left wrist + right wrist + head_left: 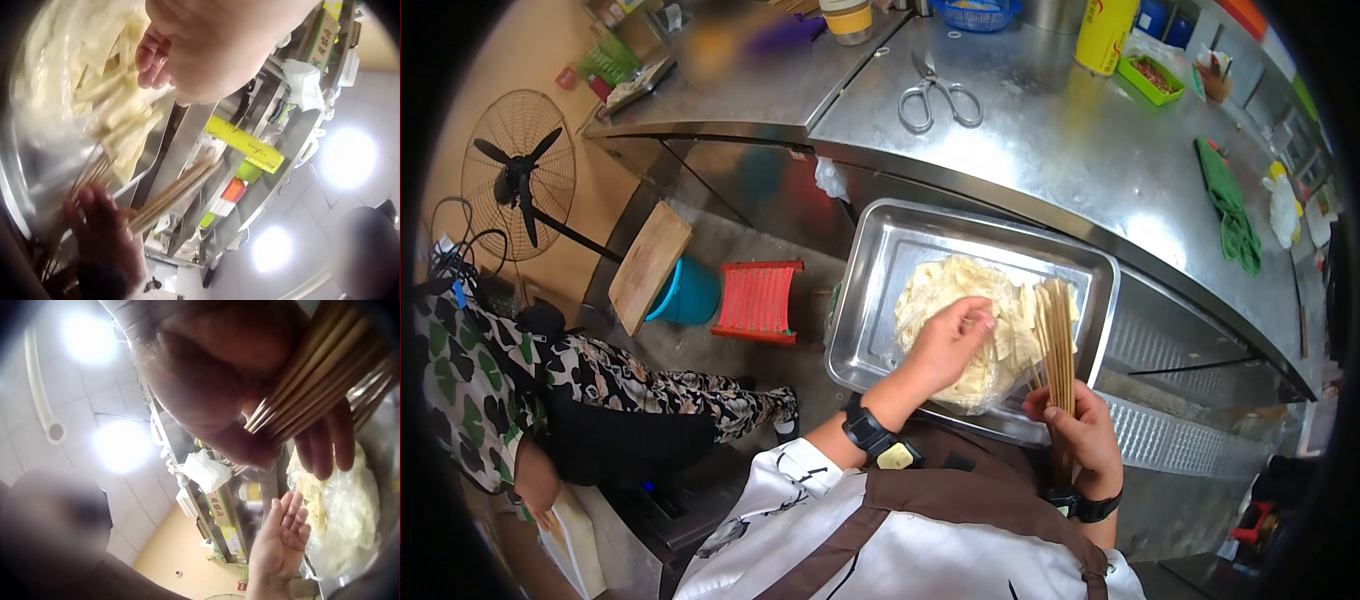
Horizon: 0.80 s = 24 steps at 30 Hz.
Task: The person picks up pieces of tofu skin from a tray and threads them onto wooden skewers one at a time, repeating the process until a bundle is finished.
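The right hand (1088, 428) grips a bundle of thin wooden sticks (1056, 340) at the tray's near right edge. The left hand (950, 345), its fingers loosely bent and empty, is above the pale food strips (940, 285) inside the metal tray (868, 290). Scissors (938, 100) lie beyond the tray, on the desk (1040, 130).

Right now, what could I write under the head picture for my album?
Right hand gripping thin sticks, left hand above pale food in a metal tray.
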Each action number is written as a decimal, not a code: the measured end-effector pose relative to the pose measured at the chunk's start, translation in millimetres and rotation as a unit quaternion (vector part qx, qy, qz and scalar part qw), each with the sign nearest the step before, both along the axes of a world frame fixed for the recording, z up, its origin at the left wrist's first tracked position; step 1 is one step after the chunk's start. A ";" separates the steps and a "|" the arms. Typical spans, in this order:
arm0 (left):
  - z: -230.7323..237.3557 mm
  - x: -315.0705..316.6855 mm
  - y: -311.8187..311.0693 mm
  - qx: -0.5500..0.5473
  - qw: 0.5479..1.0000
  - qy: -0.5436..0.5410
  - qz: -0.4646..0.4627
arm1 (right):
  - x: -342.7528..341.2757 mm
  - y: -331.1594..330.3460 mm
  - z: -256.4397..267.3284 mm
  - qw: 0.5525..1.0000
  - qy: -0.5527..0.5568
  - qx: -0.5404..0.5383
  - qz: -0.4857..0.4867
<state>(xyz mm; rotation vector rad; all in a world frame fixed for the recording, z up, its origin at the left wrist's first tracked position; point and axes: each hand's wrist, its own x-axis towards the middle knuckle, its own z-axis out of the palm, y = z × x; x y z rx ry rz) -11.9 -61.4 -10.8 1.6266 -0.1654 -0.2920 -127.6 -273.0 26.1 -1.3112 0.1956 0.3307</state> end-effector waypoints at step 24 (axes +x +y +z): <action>10.0 -20.9 64.3 0.421 0.839 -0.320 -0.129 | -6.1 3.1 2.1 0.999 0.028 -0.020 0.007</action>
